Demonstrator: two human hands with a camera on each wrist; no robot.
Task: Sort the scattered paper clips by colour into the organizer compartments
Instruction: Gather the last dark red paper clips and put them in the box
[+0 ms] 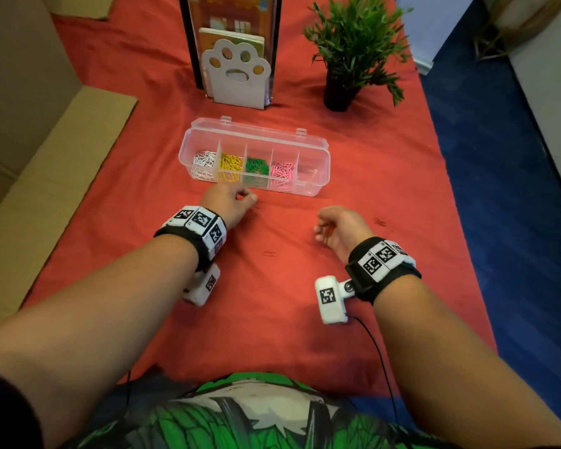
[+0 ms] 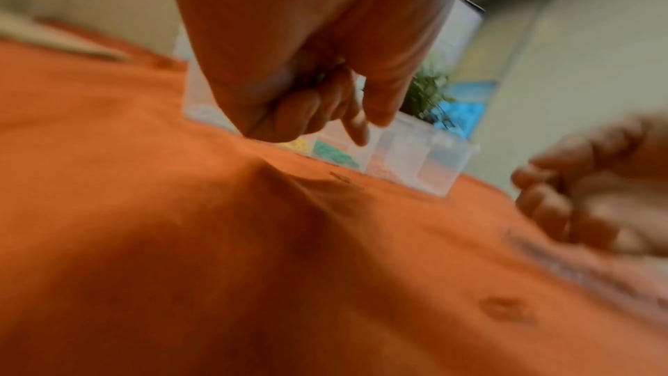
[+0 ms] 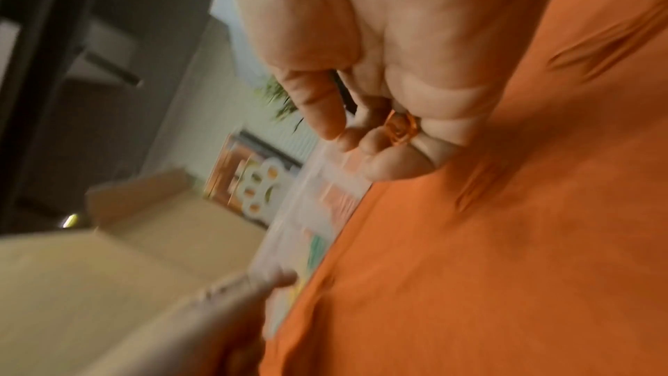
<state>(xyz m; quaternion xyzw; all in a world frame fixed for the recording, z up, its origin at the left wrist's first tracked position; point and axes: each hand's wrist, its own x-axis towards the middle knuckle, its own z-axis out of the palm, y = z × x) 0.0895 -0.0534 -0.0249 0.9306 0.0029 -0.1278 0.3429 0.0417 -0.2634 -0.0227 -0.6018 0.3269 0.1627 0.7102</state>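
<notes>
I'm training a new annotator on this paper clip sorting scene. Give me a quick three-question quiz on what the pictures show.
1. True or false: the organizer has its lid shut.
2. Seen from the head view, which colour fills the compartment second from the left? A. yellow clips B. blue clips C. black clips
3. Fill in: the clip held in the curled fingers of the right hand matches the colour of the ___ under it.

Key: 1 false, the lid is open; 2 A; 3 cloth.
</notes>
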